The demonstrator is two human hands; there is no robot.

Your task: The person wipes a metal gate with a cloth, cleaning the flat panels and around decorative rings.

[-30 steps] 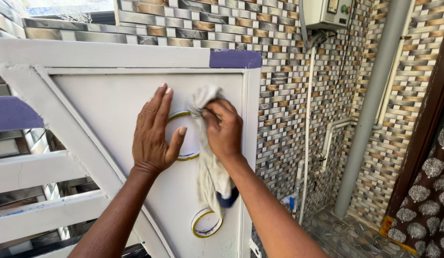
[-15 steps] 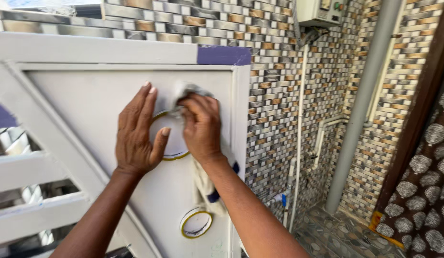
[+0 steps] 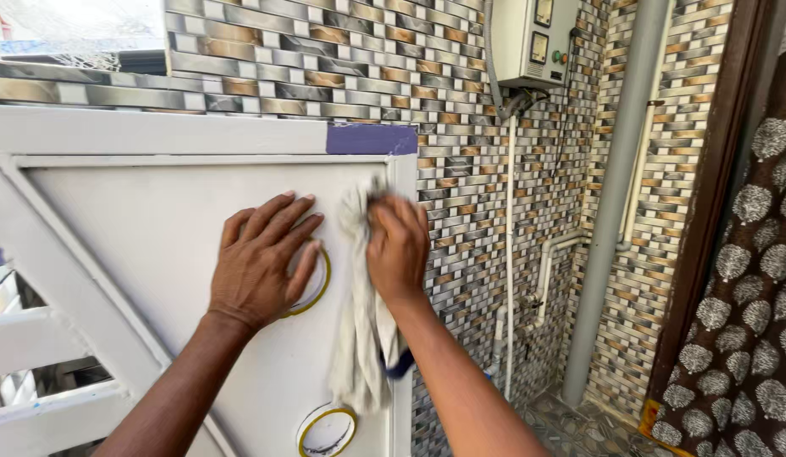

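Here the cloth hangs against the white gate, bunched at its top under the right hand and trailing straight down from there, so its long axis runs vertical. The top of it peeks out above and left of the knuckles, near the upper right corner of the panel. Its lower end falls past the wrist and stops just above the lower ring; a dark blue patch shows at its right edge, perhaps a trim, though the blur makes that hard to tell. The right hand is closed on the cloth, pressing it to the panel. Just to the left, the left hand lies flat on the gate, fingers spread and pointing up and right, holding nothing and covering most of the upper ring, whose yellow edge shows beside the thumb. Both rings are white discs edged in yellow. Behind the gate stands a mosaic wall with white pipes, a grey downpipe and a meter box. A patterned curtain hangs at far right.
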